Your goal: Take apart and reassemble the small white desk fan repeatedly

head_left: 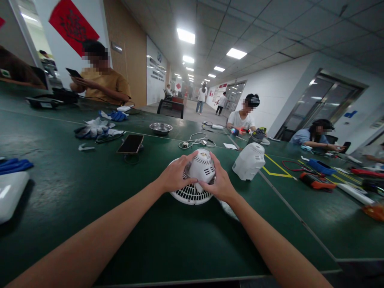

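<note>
A white fan head (192, 196) lies grille down on the green table, its vented motor housing (202, 166) facing up. My left hand (179, 173) grips the housing from the left, and my right hand (221, 182) wraps its right side. Both thumbs meet at the front of the housing. To the right, apart from my hands, stands a white plastic part with slots (249, 161), which looks like a fan base. Part of a pale, flat thing (229, 210) shows beneath my right forearm; its kind is unclear.
Beyond the fan lie a white cable (196, 141) and a metal bowl (161, 128). A phone (131, 144) and work gloves (96, 129) are on the left. An orange multimeter (316, 181) and a blue tray (321, 167) lie right. Several people sit around the table.
</note>
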`<state>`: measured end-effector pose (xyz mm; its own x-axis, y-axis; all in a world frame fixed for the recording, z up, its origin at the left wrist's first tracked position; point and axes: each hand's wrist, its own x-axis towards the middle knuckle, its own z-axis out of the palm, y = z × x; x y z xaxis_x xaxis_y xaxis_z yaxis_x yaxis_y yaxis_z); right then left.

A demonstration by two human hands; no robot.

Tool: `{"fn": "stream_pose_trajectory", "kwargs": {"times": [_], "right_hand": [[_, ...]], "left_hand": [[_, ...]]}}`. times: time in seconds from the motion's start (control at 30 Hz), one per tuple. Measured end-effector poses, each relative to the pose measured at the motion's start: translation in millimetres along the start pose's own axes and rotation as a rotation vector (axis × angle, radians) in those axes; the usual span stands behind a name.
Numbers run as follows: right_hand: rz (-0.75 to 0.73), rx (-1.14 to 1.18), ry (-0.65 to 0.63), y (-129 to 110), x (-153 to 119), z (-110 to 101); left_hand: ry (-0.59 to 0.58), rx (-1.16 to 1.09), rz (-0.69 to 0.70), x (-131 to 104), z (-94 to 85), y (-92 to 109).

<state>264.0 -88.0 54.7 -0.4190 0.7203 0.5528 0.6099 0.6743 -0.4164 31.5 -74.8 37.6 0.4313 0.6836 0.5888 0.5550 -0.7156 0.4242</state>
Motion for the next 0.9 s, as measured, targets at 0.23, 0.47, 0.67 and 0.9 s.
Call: {"fn": "stream_pose_trajectory", "kwargs": {"times": [0.23, 0.47, 0.67, 0.9], "right_hand": [[0.128, 0.099, -0.045, 15.9, 1.3, -8.1], [0.185, 0.164, -0.051, 10.5, -2.2, -8.6], [0.297, 0.224, 0.056, 14.1, -1.3, -5.4], [0.513, 0.733, 0.243, 22.6, 1.0, 1.4]], "left_hand": [[0.005, 0.037, -0.106, -1.0, -1.1, -19.7], [0.130, -0.079, -0.443, -2.1, 6.0, -31.7], [0.288, -0.430, -0.711, -4.3, 1.3, -57.7], [0.407, -0.717, -0.567, 3.5, 7.6, -63.8]]}}
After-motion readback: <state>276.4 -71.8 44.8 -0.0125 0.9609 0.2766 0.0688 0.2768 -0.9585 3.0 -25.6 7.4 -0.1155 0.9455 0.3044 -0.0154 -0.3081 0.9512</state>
